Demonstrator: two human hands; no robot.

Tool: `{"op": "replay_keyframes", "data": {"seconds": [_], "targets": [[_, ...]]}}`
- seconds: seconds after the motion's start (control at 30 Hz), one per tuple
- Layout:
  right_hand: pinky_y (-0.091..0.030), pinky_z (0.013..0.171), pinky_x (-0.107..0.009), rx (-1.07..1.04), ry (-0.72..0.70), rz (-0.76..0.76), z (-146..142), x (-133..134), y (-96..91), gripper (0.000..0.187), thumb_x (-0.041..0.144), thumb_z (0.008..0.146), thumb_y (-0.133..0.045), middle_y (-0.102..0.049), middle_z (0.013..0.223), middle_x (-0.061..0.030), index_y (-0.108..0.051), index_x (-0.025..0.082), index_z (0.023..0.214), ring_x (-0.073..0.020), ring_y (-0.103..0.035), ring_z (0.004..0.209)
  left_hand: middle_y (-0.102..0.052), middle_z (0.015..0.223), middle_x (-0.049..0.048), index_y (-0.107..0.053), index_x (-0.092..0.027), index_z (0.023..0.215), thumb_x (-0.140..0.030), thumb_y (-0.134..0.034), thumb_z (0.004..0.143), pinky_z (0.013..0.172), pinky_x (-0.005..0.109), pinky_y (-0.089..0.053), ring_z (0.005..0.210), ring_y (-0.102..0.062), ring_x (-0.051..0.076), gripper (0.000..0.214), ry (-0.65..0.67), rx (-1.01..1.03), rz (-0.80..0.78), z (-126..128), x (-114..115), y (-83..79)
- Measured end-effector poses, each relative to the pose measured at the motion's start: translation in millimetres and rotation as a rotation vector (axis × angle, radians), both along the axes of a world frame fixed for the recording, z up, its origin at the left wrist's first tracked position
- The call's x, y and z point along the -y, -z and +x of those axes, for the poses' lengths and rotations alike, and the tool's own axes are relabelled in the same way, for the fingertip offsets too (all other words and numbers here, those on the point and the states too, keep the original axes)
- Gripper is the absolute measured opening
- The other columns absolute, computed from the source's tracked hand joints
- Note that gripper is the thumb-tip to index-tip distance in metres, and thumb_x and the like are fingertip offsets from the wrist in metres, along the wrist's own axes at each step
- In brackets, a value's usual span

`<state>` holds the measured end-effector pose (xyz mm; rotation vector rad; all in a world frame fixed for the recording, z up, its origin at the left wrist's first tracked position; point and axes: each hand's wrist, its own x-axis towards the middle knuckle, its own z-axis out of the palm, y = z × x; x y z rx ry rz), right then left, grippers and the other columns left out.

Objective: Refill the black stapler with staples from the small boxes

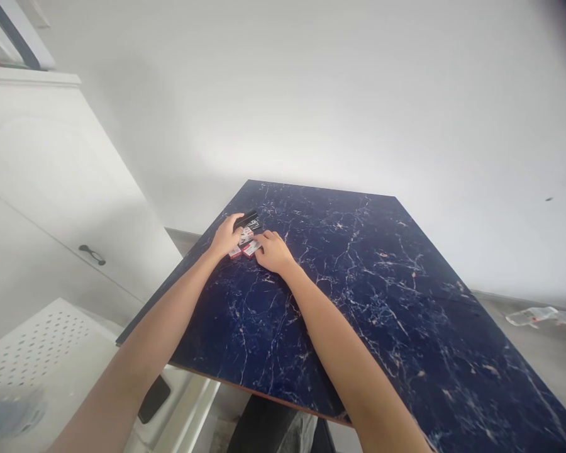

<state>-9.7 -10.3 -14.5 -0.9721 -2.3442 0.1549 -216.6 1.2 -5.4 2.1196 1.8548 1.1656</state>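
- Table: dark blue top with pale marbled veining; far edge close to the pale wall.
- Small items: grouped at the far left part of the tabletop, near its left edge, between and under the two hands.
- Black box: farthest of the group, lying at a slant; light print on its near side.
- White-and-red packet: just on the near side of the black box, between the hands. Whether it rests on other pieces cannot be told.
- Red-edged box: nearer the person, tilted in line, beside the right fingertips.
- Second red-edged box: just left of the former, partly hidden by the left hand.
- Left hand: fingers reach over the left end of the black box, thumb side against the white-and-red packet. Firmness of hold cannot be told.
- Right hand: palm down, fingers bent, foremost fingertips at the right side of the packets. Whether they pinch anything cannot be told.
- Hands are near each other, separated by the packets.
- Left surroundings: white cabinet with dark handle; white perforated panel; black flat object below table height.
- Right surroundings: clear plastic bottle lying on the floor.
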Motion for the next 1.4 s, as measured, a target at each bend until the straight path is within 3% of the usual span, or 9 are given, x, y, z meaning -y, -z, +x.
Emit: {"op": "replay_keyframes", "data": {"seconds": [0.17, 0.73, 0.93, 1.17, 1.4], "targets": [[-0.037, 0.106, -0.037, 0.001, -0.017, -0.015, -0.2, -1.2, 1.8, 0.044, 0.016, 0.087, -0.052, -0.062, 0.124, -0.0132, -0.066, 0.013, 0.129, -0.0250, -0.054, 0.109, -0.062, 0.136, 0.0093, -0.055, -0.023, 0.137, -0.024, -0.052, 0.090, 0.111, 0.047, -0.046, 0.125, -0.060, 0.030, 0.047, -0.023, -0.020, 0.004, 3.9, 2.0, -1.9], [-0.040, 0.102, -0.039, 0.056, 0.008, 0.005, -2.0, 1.4, 0.9, 0.039, 0.018, 0.090, -0.050, -0.066, 0.114, -0.0134, -0.066, 0.012, 0.125, -0.0272, -0.054, 0.104, -0.061, 0.139, 0.0069, -0.054, -0.024, 0.138, -0.020, -0.045, 0.093, 0.111, 0.043, -0.045, 0.127, -0.058, 0.026, 0.046, 0.054, -0.049, 0.029, 0.0, 6.4, 0.8], [-0.040, 0.099, -0.040, 0.065, 0.029, -0.007, -3.0, 2.0, 0.3, 0.038, 0.019, 0.090, -0.050, -0.066, 0.114, -0.0128, -0.065, 0.015, 0.125, -0.0277, -0.053, 0.106, -0.066, 0.127, 0.0113, -0.059, -0.022, 0.133, -0.018, -0.049, 0.091, 0.112, 0.050, -0.040, 0.122, -0.058, 0.031, 0.043, -0.056, -0.173, 0.106, 3.8, 2.9, 4.9], [-0.042, 0.095, -0.041, 0.057, 0.062, -0.007, -2.5, 4.4, -0.1, 0.037, 0.019, 0.090, -0.051, -0.066, 0.115, -0.0119, -0.065, 0.019, 0.125, -0.0295, -0.054, 0.106, -0.067, 0.119, 0.0143, -0.058, -0.018, 0.127, -0.024, -0.051, 0.092, 0.101, 0.049, -0.048, 0.114, -0.062, 0.033, 0.036, -0.120, -0.140, 0.040, 5.6, 1.9, 6.5], [-0.042, 0.096, -0.041, 0.043, 0.097, -0.038, -2.0, 5.1, -3.9, 0.034, 0.016, 0.088, -0.052, -0.067, 0.107, -0.0113, -0.067, 0.019, 0.118, -0.0283, -0.056, 0.103, -0.068, 0.115, 0.0108, -0.061, -0.021, 0.118, -0.029, -0.053, 0.092, 0.097, 0.045, -0.051, 0.108, -0.064, 0.030, 0.028, -0.027, -0.061, -0.015, 3.5, 5.4, 2.3]]}}
